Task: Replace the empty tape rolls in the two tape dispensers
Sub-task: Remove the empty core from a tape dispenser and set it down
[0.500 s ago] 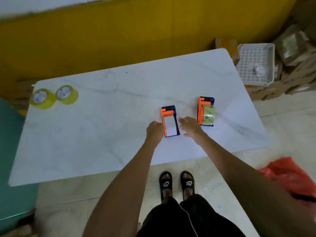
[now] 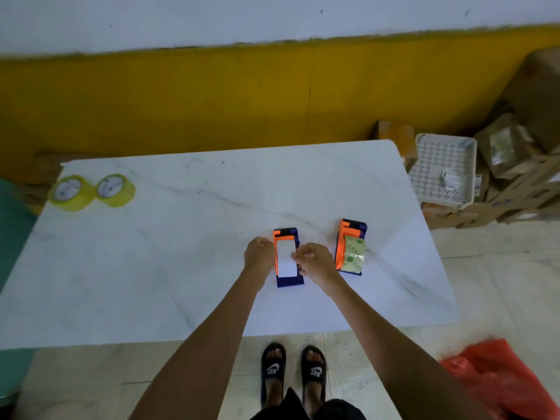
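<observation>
- Two orange and blue plastic tape dispensers stand on the white marble-pattern worktop (image 2: pixel 181 253), toward its right side and nearer to the front edge than to the back edge.
- In the left dispenser (image 2: pixel 287 258) sits a white empty tape core (image 2: pixel 286 258), its curved face turned up.
- In the right dispenser (image 2: pixel 351 247) sits a roll of pale greenish clear tape (image 2: pixel 354 253).
- The left hand (image 2: pixel 259 257) is against the orange left side of the left dispenser, fingers curled; how firmly it grips I cannot tell.
- The right hand (image 2: pixel 313 263) is at the right side of this dispenser, and its fingertips (image 2: pixel 295 256) touch the right edge of the white core, pressed close together on it.
- Two full rolls of yellowish tape, one (image 2: pixel 70 192) just beside the other (image 2: pixel 115 189), lie flat near the back left corner of the worktop, well apart from the dispensers.
- Beyond the right edge, a white perforated plastic basket (image 2: pixel 442 168) rests on brown cardboard boxes (image 2: pixel 515 177).
- On the floor near the front right corner lies a red plastic bag (image 2: pixel 497 380).
</observation>
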### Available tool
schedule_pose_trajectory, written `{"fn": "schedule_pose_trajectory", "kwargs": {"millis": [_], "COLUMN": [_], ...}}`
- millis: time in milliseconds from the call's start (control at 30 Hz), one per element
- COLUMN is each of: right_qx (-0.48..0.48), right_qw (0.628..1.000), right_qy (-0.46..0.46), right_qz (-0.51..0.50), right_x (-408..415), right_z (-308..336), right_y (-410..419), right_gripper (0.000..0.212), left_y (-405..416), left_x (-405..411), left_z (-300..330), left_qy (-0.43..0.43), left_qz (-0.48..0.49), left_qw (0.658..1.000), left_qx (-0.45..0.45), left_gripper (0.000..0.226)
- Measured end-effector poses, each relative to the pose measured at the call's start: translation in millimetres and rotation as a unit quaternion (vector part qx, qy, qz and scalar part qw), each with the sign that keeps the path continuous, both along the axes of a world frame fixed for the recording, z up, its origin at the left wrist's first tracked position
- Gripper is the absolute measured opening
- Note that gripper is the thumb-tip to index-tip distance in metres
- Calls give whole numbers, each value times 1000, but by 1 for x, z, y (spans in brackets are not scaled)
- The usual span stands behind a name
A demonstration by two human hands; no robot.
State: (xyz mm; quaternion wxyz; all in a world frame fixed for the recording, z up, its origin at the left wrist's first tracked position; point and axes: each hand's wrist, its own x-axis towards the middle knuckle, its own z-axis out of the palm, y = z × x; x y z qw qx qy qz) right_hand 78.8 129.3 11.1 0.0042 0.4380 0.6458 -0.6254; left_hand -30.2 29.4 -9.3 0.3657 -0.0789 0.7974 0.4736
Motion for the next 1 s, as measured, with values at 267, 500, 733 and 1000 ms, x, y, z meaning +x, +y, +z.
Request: {"fn": "schedule_pose_trajectory", "kwargs": {"millis": [267,500,733,1000], "right_qx": [-21,-8,-6,-38], "right_qw": [1000,999,1000,998], "right_qy": [17,17,3,56], "right_qz": [3,38,-12,-18], "right_x": [-8,-5,15,18], "right_z": [13,20,16,24], "right_y": [13,22,57,62], "right_gripper": [12,9,16,9], "left_y": [17,10,0,-22], "left_x": [-12,-17,-13,49], "left_z": [24,12,-2,20], "left_qy": [1,-1,-15,70], "left_qz": [9,16,27,-107], "left_qw": [999,1000,999,990], "left_qx": [32,22,8,-60], "left_gripper": [22,32,28,16]}}
